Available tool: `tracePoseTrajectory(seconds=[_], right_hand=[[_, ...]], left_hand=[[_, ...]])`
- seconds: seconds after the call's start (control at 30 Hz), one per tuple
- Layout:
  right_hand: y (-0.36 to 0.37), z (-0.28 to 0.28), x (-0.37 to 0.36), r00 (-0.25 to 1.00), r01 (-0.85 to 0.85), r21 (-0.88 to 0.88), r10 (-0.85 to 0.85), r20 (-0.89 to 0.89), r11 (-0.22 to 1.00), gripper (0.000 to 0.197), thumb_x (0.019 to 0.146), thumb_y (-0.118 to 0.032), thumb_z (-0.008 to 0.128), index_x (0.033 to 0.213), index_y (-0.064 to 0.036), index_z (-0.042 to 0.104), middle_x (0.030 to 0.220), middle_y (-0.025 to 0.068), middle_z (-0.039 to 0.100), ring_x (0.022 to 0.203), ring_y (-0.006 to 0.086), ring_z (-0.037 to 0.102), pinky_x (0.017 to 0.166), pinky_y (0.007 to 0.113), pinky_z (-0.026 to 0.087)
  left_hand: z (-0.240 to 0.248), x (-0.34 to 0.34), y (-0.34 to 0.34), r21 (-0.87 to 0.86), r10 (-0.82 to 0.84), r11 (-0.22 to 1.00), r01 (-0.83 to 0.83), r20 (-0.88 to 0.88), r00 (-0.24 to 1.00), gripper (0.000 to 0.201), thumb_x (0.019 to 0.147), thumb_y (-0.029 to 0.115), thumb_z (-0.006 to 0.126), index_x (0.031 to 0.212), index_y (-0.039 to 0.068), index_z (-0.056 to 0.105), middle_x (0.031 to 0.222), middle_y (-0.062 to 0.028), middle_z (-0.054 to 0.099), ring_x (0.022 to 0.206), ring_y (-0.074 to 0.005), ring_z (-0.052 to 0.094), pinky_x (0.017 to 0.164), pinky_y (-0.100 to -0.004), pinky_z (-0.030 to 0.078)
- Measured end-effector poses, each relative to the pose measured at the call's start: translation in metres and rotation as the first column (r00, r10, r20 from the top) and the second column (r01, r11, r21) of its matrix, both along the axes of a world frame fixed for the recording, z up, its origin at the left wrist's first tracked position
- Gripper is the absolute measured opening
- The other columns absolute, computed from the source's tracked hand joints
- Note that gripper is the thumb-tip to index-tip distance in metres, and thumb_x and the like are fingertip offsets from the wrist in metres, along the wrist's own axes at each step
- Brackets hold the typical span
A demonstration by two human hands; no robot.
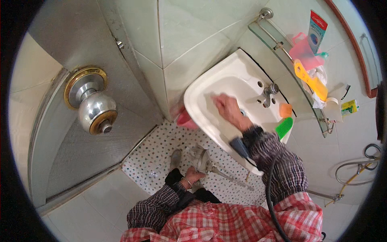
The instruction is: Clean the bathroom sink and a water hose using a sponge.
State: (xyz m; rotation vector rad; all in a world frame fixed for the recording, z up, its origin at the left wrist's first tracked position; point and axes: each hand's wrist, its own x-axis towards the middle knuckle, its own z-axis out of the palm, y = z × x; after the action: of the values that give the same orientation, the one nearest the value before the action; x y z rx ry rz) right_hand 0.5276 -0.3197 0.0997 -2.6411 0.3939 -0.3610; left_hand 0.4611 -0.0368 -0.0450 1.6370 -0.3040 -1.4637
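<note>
My right hand (231, 111) is over the bowl of the white washbasin (201, 86), palm down. Motion smears its fingers, so whether they grip anything cannot be made out. A dark grey device (239, 148) with a cable sits by that wrist. Lower down, outside the basin's front edge, my left hand (193, 176) is closed, a bangle at its wrist. It is right beside a round greyish fitting (203, 161) with a long thin rod (231, 178); what the fingers hold is hidden. On the basin's right rim lie a green brush (284, 128) and an orange soap bar (286, 110).
A metal tap (268, 94) rises at the basin's back. Above, a glass shelf (282, 54) holds a pink mug (306, 52), a toothpaste tube (317, 30) and a yellow-handled brush (310, 80). At left stands a door with a round knob (96, 111). A pink object (186, 120) hangs below the basin.
</note>
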Motion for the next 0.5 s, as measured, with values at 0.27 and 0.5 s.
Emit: tracePoseTrajectory(seconds=[0.27,0.5], right_hand=[[0.034,-0.007,0.078,0.991,-0.130,0.431,0.134,0.021,0.893,0.006,0.073,-0.004,0.050,0.076,-0.0036,0.054,0.063,0.0138,0.050,0.055,0.0235,0.047,0.055,0.029,0.041],[0.047,0.018,-0.019,0.900,-0.279,0.470,0.399,-0.176,0.837,0.009,0.068,0.004,0.050,0.076,-0.0002,0.052,0.062,0.0123,0.049,0.054,0.0183,0.043,0.053,0.028,0.039]], left_hand=[[-0.100,-0.019,0.052,0.162,-0.095,0.981,0.106,-0.070,0.993,0.065,0.054,0.034,0.072,0.096,-0.009,0.048,0.100,-0.0206,0.049,0.091,-0.0257,0.049,0.071,-0.0334,0.041],[-0.017,0.000,0.019,0.123,0.021,0.992,-0.014,-0.052,0.998,0.050,0.053,0.027,0.071,0.085,-0.008,0.055,0.075,-0.0144,0.057,0.071,-0.0217,0.054,0.064,-0.0324,0.043]])
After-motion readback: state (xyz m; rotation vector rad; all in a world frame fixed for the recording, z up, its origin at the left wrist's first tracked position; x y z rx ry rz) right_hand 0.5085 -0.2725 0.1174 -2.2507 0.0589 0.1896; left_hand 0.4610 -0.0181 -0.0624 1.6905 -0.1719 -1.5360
